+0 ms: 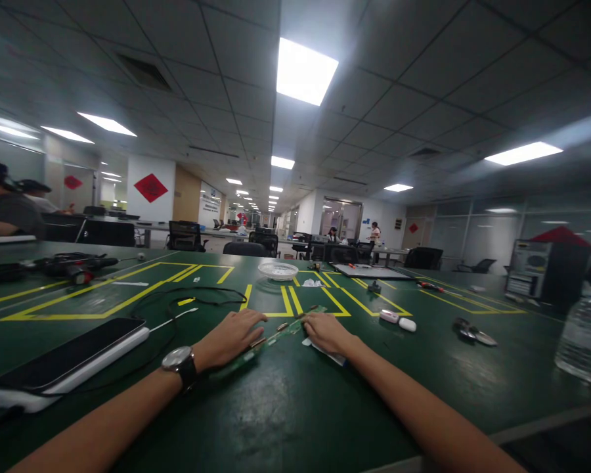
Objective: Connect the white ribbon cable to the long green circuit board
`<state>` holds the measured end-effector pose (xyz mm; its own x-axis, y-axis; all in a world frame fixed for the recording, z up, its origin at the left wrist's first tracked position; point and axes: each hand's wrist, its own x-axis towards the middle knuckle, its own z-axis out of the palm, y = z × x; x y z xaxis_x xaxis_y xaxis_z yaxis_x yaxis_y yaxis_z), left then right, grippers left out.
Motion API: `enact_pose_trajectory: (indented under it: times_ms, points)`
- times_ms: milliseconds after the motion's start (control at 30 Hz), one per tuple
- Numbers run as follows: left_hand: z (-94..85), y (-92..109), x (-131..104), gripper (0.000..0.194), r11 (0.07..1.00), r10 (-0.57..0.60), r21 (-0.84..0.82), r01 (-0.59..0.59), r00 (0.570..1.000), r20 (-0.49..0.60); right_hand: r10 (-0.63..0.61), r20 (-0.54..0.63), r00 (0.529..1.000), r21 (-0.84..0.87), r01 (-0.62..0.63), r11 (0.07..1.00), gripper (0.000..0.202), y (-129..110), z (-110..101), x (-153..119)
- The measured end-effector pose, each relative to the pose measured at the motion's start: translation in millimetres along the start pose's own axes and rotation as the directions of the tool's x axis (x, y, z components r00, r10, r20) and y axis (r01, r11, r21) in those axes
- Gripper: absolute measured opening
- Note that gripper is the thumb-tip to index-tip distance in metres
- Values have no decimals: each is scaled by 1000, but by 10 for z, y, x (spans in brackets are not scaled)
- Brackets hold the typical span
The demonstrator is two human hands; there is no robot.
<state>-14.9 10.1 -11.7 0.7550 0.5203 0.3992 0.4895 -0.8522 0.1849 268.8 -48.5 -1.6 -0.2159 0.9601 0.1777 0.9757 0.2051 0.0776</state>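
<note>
A clear, greenish plastic strip with brownish bits (278, 334) lies slantwise on the green table between my hands; blur hides its exact kind. My left hand (229, 338), with a watch (180, 360) on its wrist, rests palm down with fingers stretched out, touching the strip's nearer part. At the far end, my right hand (328, 332) has its fingers bent and pressed together on the strip. Partly under the right palm is a white flat piece (329, 355). A phone (73, 351) rests on a white power strip (79, 374) left of my left hand.
A white basket (278, 270) stands ahead. Earbud cases (398, 320), dark small items (474, 332) and a clear water bottle (586, 335) are to the right. A black cable (187, 292) loops at left near a power tool (73, 264). Yellow tape (270, 314) marks the green table (256, 420).
</note>
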Motion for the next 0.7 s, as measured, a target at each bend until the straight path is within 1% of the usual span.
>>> enact_pose_trajectory:
  times_ms: [67,133,200,267,367,500,600,700]
  points:
    - [-21,46,-5,42,1000,-1,0,1,1000,25,163,12,987,-44,-162,986,43,137,-3,-21]
    - [-29,67,-7,42,1000,-7,8,6,999,40,270,21,963,-68,-268,961,47,252,3,-43]
    - [-20,62,-7,41,1000,-13,23,11,999,48,360,25,933,-86,-356,930,49,325,21,-57]
    - [-1,44,-7,41,999,-13,40,11,999,50,411,23,911,-91,-407,909,52,354,47,-60]
    - [19,35,-11,40,998,-8,57,5,998,54,431,25,902,-80,-428,900,54,354,88,-51]
    - [5,83,-21,37,998,10,63,-15,997,79,437,46,898,-53,-434,899,59,369,116,-48]
    - [-1,116,-25,37,997,15,69,-22,995,95,429,68,901,-28,-428,903,65,385,115,-66]
    - [16,108,-25,38,996,25,78,-34,994,106,419,90,904,-7,-420,907,69,369,114,-94]
